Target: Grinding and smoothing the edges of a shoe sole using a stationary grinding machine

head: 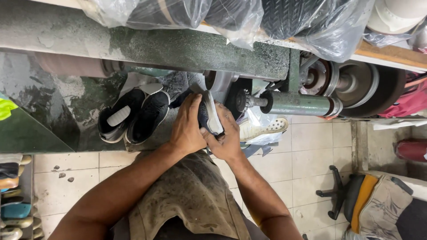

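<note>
Head view: both hands clamped on one dark sneaker point(208, 113) with a white sole edge, held up against the green grinding machine point(200, 53). Left hand point(187, 126) wraps the upper side from the left, fingers curled over it; right hand point(227, 140) grips from below-right, thumb along the sole edge. Shoe's long axis runs roughly away from the body, toe end up toward the machine's spindle point(247, 101), heel end down in the palms. Both hands about equally near; the left covers more of it. The contact point between shoe and wheel is hidden behind the fingers, so can't tell if it's touching. A pair of black shoes point(133, 115) sits on the ledge just left of the left hand, a white perforated shoe point(262, 129) in a plastic bag just right of the right hand. Bagged soles point(284, 18) are stacked on the shelf above; an office chair point(356, 195) is well apart at lower right.
</note>
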